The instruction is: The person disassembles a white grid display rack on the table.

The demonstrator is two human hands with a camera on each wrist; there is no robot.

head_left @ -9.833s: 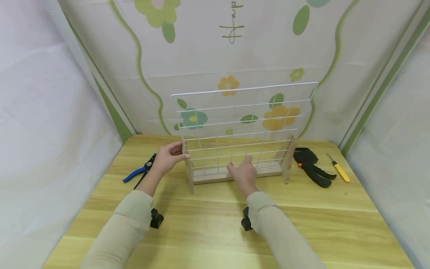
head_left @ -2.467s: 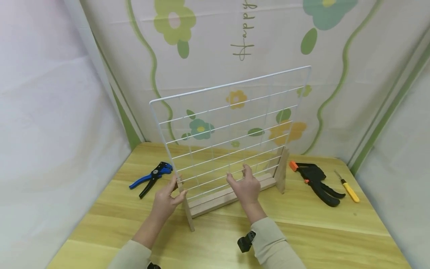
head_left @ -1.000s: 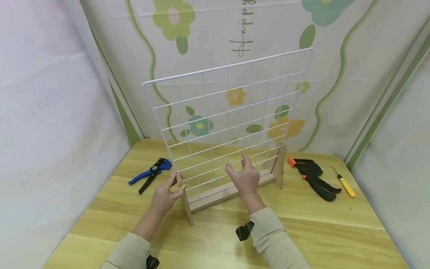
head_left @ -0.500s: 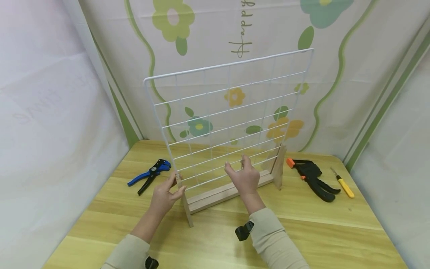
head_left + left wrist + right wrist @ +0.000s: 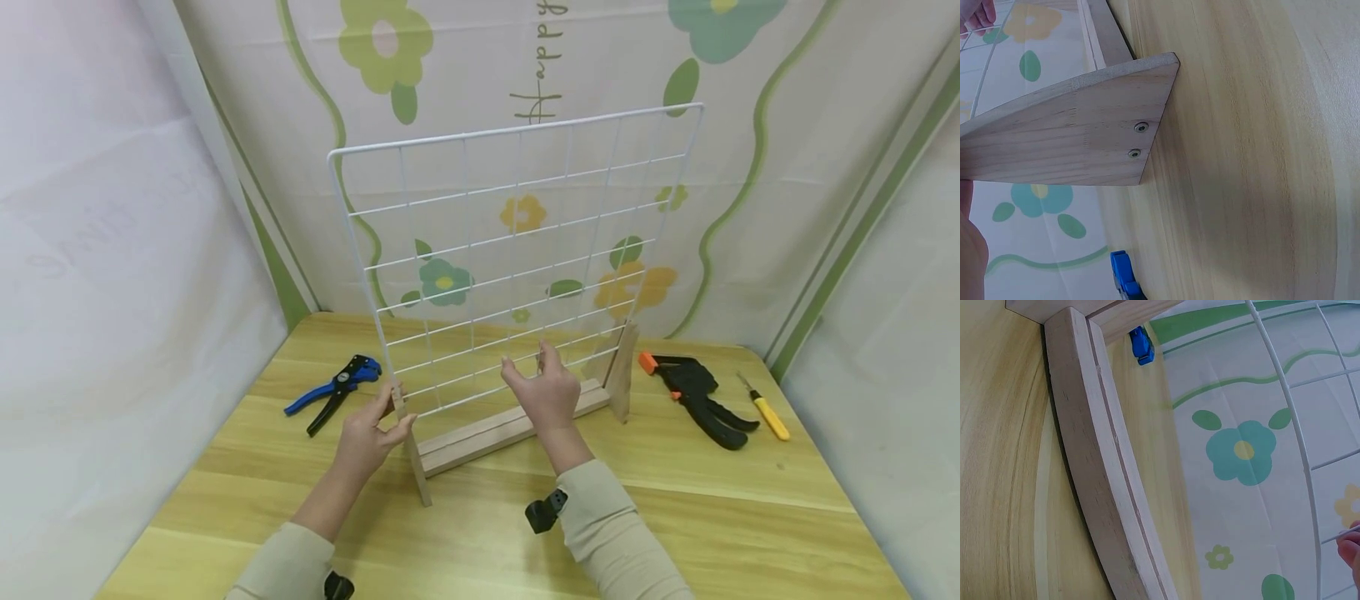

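Note:
A white wire grid panel (image 5: 517, 130) stands upright over a pale wooden stand. Its lowest wire is above the grooved base bar (image 5: 480, 448), with a gap between, also visible in the right wrist view. My left hand (image 5: 363, 442) grips the upper end of the stand's left side panel (image 5: 417, 471), close to the grid's left edge. My right hand (image 5: 551, 398) pinches the lower middle wires of the grid between thumb and fingers; its fingertips (image 5: 1351, 550) show in the right wrist view. In the left wrist view the side panel's outer face carries two bolts (image 5: 1141, 127).
Blue-and-black wire strippers (image 5: 341, 390) lie left of the stand. On the right lie a black trigger-handled tool (image 5: 701, 398) with an orange tip and a yellow-handled tool (image 5: 771, 418) with a thin metal shaft. A flower-printed cloth (image 5: 480, 75) hangs behind the table.
Since the oldest frame the grid has risen off the base and the stand has turned, left end nearer me. Within the last second the grid's upper left corner has lifted; both hands keep their hold.

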